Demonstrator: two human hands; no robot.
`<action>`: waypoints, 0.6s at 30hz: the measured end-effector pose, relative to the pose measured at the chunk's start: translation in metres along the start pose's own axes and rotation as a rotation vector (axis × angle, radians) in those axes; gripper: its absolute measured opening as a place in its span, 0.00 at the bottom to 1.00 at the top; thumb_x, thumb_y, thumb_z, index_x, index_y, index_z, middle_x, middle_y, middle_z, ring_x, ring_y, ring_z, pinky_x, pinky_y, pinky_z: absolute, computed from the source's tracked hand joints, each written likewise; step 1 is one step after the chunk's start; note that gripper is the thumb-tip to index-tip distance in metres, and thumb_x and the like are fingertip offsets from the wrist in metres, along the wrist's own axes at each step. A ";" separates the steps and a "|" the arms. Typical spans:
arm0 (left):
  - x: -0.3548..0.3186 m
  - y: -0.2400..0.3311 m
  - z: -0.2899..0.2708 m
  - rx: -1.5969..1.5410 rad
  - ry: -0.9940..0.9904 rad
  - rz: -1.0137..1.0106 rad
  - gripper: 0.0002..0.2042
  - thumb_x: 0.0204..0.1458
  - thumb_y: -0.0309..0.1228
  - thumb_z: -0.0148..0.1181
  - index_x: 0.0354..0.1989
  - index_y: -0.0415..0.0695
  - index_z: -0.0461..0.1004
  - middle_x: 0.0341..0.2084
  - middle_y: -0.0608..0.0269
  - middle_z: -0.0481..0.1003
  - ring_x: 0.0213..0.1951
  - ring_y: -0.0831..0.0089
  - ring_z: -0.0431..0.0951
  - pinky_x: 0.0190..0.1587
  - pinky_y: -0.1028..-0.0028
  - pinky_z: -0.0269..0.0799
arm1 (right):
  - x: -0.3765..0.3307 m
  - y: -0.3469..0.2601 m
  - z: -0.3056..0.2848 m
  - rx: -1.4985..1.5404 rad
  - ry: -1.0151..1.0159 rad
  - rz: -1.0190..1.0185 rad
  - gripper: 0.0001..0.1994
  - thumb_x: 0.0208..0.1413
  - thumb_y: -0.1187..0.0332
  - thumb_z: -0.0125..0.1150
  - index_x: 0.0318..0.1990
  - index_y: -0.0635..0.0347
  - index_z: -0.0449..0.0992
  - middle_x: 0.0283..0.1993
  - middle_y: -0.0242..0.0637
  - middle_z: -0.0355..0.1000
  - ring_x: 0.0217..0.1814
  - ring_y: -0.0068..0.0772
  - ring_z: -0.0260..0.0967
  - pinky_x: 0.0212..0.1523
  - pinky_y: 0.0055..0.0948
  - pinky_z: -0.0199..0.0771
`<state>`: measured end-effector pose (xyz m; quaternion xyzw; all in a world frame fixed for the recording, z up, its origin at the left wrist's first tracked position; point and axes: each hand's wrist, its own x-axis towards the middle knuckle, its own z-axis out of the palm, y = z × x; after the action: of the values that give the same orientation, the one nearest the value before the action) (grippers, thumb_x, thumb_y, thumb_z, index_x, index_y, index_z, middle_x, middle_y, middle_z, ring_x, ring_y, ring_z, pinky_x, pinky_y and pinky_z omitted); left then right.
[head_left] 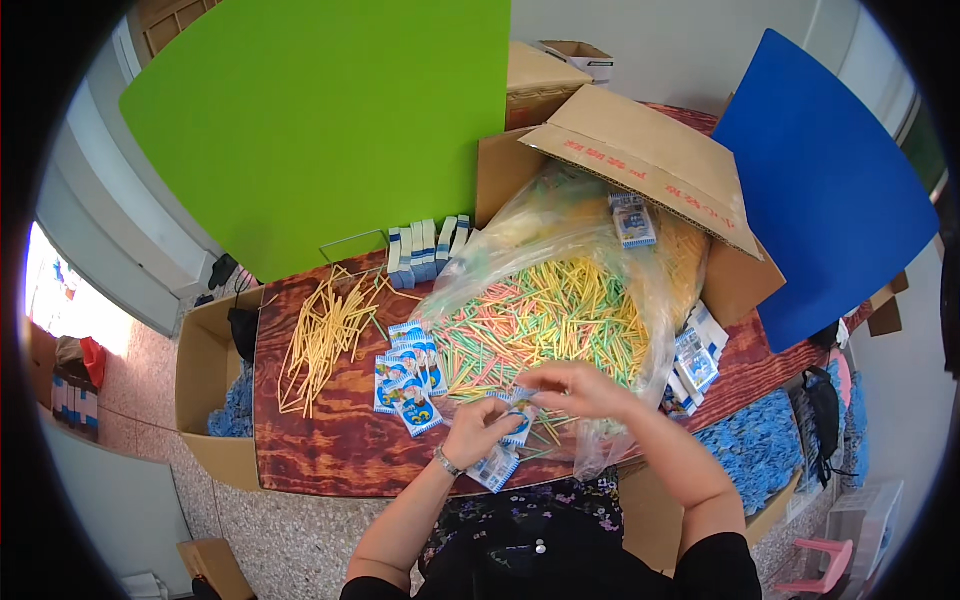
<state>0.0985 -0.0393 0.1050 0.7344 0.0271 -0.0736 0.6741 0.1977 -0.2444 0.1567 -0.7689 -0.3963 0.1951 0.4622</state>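
Close to the table's near edge, both my hands meet at one small blue-and-white packet [519, 424]. My left hand [478, 432] pinches its left side, while the fingers of my right hand [578, 388] are closed at its top edge. Under my left wrist lie more flat packets [493, 468]. Beyond the hands spreads a big heap of thin pastel sticks [545, 315], pink, yellow and green, in a clear plastic bag [655, 345]. Left of the hands is an overlapping pile of blue-and-white packets [410, 385]. What the held packet contains is hidden.
A tipped cardboard box [650, 150] holds the bag. Loose tan sticks [325, 345] lie at left, near upright packet stacks [425, 250]. More packets [695, 362] lie at right. Green [330, 130] and blue [820, 190] boards stand behind. Boxes of blue fluffy material [750, 450] flank the table.
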 end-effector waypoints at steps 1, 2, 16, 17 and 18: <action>0.001 -0.003 0.000 -0.001 0.001 0.000 0.13 0.46 0.36 0.70 0.26 0.38 0.75 0.18 0.68 0.73 0.22 0.84 0.67 0.25 0.78 0.63 | 0.003 0.014 -0.016 -0.139 0.041 -0.019 0.14 0.54 0.69 0.60 0.49 0.57 0.76 0.43 0.41 0.75 0.41 0.39 0.75 0.42 0.31 0.74; 0.001 -0.006 -0.001 0.099 0.046 0.097 0.13 0.47 0.34 0.69 0.25 0.38 0.73 0.17 0.71 0.69 0.21 0.85 0.64 0.23 0.79 0.60 | 0.008 0.033 -0.034 -0.278 0.083 -0.041 0.15 0.54 0.69 0.60 0.49 0.56 0.76 0.43 0.39 0.75 0.42 0.39 0.74 0.44 0.32 0.75; -0.001 -0.012 -0.006 0.157 0.182 0.140 0.11 0.50 0.31 0.67 0.24 0.39 0.73 0.16 0.76 0.63 0.20 0.88 0.58 0.21 0.81 0.53 | 0.054 0.098 -0.057 -1.429 -0.213 -0.354 0.05 0.51 0.66 0.51 0.32 0.51 0.74 0.39 0.30 0.65 0.49 0.31 0.63 0.56 0.38 0.64; -0.001 -0.010 -0.006 0.127 0.187 0.138 0.11 0.50 0.31 0.67 0.24 0.39 0.73 0.16 0.76 0.63 0.20 0.88 0.58 0.21 0.81 0.53 | 0.055 0.095 -0.061 -1.439 -0.206 -0.396 0.05 0.51 0.66 0.51 0.32 0.52 0.74 0.39 0.30 0.65 0.49 0.31 0.63 0.56 0.38 0.63; -0.001 -0.009 -0.005 0.097 0.192 0.136 0.11 0.50 0.31 0.67 0.25 0.39 0.73 0.16 0.77 0.63 0.20 0.88 0.58 0.21 0.80 0.53 | 0.056 0.094 -0.063 -1.441 -0.206 -0.397 0.05 0.51 0.66 0.51 0.32 0.52 0.74 0.39 0.30 0.65 0.49 0.31 0.63 0.56 0.38 0.63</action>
<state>0.0968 -0.0333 0.0968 0.7699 0.0380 0.0417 0.6357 0.3140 -0.2600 0.1106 -0.7731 -0.5980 -0.1283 -0.1678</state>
